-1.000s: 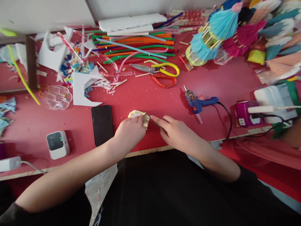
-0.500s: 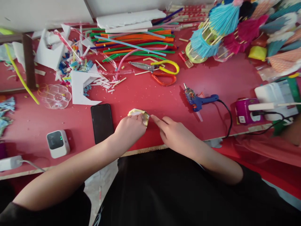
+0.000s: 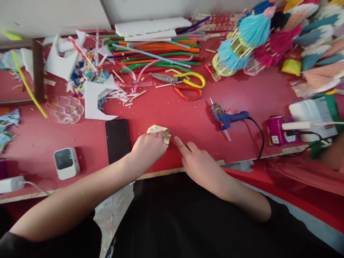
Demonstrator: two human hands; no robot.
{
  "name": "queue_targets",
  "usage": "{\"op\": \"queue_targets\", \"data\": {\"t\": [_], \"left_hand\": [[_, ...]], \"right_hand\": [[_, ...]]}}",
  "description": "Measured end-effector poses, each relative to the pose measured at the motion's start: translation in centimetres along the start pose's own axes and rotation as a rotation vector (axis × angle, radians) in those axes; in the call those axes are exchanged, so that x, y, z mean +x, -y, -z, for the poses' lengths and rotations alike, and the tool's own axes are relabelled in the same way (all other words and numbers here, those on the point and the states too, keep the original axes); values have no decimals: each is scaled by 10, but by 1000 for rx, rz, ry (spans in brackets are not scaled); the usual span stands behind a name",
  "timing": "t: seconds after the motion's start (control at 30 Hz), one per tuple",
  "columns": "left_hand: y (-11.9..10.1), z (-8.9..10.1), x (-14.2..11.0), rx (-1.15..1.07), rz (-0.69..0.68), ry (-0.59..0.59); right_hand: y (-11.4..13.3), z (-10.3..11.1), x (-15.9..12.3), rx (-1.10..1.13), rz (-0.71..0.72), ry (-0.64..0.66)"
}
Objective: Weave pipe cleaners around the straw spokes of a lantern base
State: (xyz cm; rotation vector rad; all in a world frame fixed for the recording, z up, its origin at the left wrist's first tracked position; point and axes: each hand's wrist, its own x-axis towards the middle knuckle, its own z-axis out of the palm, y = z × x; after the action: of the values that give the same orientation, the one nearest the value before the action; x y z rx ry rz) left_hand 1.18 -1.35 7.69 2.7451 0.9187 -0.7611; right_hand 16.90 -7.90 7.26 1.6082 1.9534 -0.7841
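Observation:
Near the table's front edge, my left hand is closed on a small many-sided piece with a pale yellow rim and a whitish inside. My fingers hide much of it. To the right, my right hand is closed, its index finger stretched along a thin dark blade-like tool. The tool's tip meets the right side of the rim. Its handle is hidden in my palm, so its exact kind is unclear. A black phone lies left of my left hand.
Scissors and several coloured pipe cleaners lie beyond my hands. A blue glue gun with a cord rests to the right, near a purple power socket. Small paper-umbrella-topped models stand at back right. A white device sits left.
My right hand has shifted slightly right and down, and more of the thin tool shows. My left hand keeps its hold on the piece. The view has moved a little.

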Motion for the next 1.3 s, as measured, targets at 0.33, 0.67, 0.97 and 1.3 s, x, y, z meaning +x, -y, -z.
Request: {"op": "queue_targets", "data": {"t": [0.33, 0.67, 0.97, 1.3], "left_hand": [[0, -5, -1, 14, -12, 29], [0, -2, -2, 11, -17, 46], [2, -12, -2, -10, -26, 11], [9, -26, -7, 63, -109, -206]], "right_hand": [[6, -11, -3, 17, -11, -50], [13, -19, -9, -29, 2, -23], [3, -20, -22, -72, -3, 13], [-41, -39, -18, 154, 57, -400]]}}
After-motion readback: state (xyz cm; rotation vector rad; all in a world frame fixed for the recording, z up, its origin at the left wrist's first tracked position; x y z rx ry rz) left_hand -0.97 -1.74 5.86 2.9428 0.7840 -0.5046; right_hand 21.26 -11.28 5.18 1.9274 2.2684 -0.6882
